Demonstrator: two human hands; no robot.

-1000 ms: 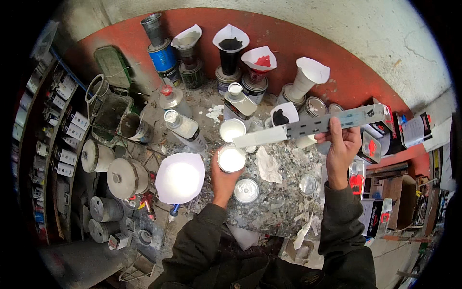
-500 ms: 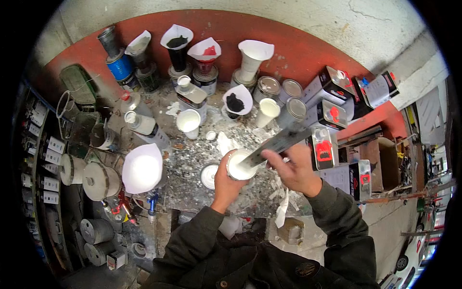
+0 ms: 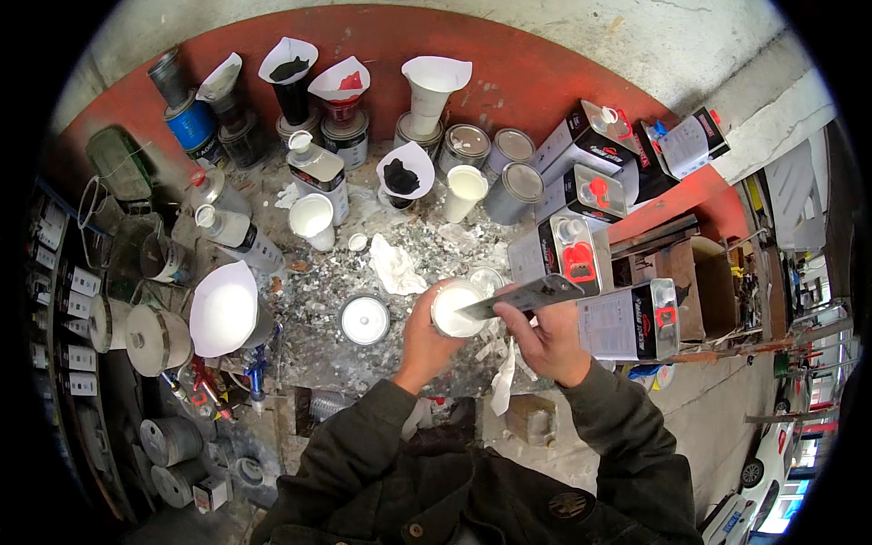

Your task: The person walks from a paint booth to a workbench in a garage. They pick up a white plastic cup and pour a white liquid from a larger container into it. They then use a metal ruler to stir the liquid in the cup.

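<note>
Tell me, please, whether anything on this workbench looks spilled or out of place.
Yes: the workbench is crusted with spatter. A crumpled white wad lies loose beyond the held cup, and a white scrap seems to droop over the front edge, both like stray litter.

Left of my left hand (image 3: pixel 425 343) and its filled cup (image 3: pixel 457 311), I have room above the bench (image 3: pixel 318 359) as far as a round white lid (image 3: pixel 365 320); a paper-topped container (image 3: pixel 224 309) blocks farther out. Ahead, crumpled tissue (image 3: pixel 396 265) lies before a white cup (image 3: pixel 312 221) and a paper funnel (image 3: pixel 423 171), a narrow gap between those 2. Rightward, 2 rectangular tins (image 3: pixel 631 322) crowd my right hand (image 3: pixel 554 343) and its metal strip (image 3: pixel 534 295).
</note>
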